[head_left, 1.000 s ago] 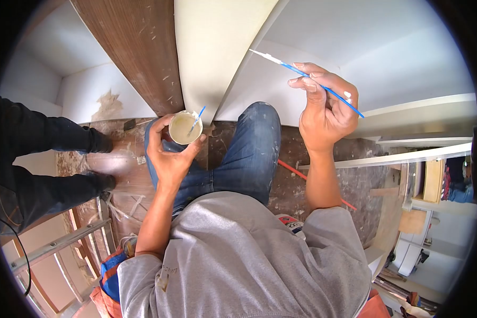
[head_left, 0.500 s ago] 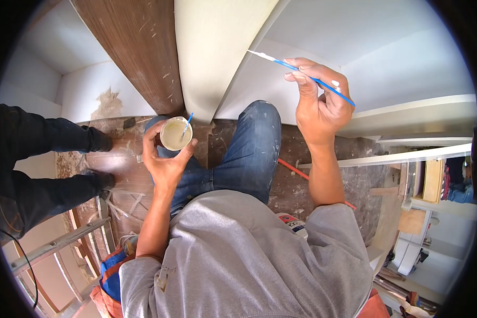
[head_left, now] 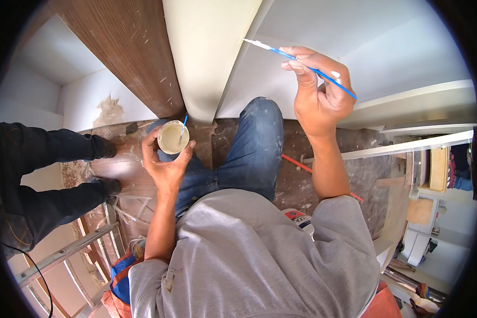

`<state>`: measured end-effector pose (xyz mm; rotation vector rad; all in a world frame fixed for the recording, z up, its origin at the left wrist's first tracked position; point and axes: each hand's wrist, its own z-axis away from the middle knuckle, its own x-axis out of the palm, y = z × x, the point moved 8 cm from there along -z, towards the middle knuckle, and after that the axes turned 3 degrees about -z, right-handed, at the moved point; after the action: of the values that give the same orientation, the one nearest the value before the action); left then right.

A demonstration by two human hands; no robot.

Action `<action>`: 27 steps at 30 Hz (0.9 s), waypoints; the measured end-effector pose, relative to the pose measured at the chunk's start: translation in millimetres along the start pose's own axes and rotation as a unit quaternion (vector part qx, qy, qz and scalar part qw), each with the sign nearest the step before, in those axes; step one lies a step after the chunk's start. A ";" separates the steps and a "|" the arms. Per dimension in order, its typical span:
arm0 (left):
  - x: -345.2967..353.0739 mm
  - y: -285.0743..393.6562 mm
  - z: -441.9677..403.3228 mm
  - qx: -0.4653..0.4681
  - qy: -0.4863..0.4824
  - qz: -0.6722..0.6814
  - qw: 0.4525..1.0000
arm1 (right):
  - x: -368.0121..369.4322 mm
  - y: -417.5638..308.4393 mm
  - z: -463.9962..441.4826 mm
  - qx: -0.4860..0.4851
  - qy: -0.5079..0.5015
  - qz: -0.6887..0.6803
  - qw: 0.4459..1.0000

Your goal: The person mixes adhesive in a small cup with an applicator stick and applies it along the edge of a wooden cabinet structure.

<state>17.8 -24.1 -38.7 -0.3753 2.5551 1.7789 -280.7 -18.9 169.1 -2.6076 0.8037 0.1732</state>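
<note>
My left hand (head_left: pixel 167 168) is closed around a small cup of cream-coloured paint (head_left: pixel 170 139), held over my left leg. A second thin blue brush (head_left: pixel 183 129) stands in that cup, leaning on its rim. Between the thumb and fingers of my right hand (head_left: pixel 323 95) is a slim blue paintbrush (head_left: pixel 331 79) with whitish paint along its tip. The tip is at the edge of a cream-painted panel (head_left: pixel 209 53); whether it touches I cannot tell. A white paint spot shows on a right-hand finger.
A brown wood-grain panel (head_left: pixel 124 47) stands left of the cream one. Another person's dark-trousered legs (head_left: pixel 63 151) are at the left, above a metal ladder (head_left: pixel 71 249). A red rod (head_left: pixel 299 163) lies on the stained floor, and a white container (head_left: pixel 298 220) stands by my right side.
The view has shifted slightly. My right hand and its brush have moved a little up along the cream panel's edge. The cup stays in my left hand.
</note>
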 end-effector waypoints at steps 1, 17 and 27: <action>-0.1 -0.7 0.0 0.001 -0.001 -0.003 1.000 | -1.5 -1.3 -0.4 -0.003 0.011 -0.013 1.000; 0.3 -0.3 0.7 0.002 -0.004 -0.009 1.000 | 5.9 0.4 5.8 -0.023 -0.003 0.022 0.999; -0.5 -0.9 1.7 -0.006 0.001 -0.006 1.000 | 8.1 -4.2 15.3 -0.007 -0.024 0.034 0.999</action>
<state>18.2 -22.7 -40.0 -0.3904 2.5397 1.7905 -271.6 -13.6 154.6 -2.5801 0.8789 0.2598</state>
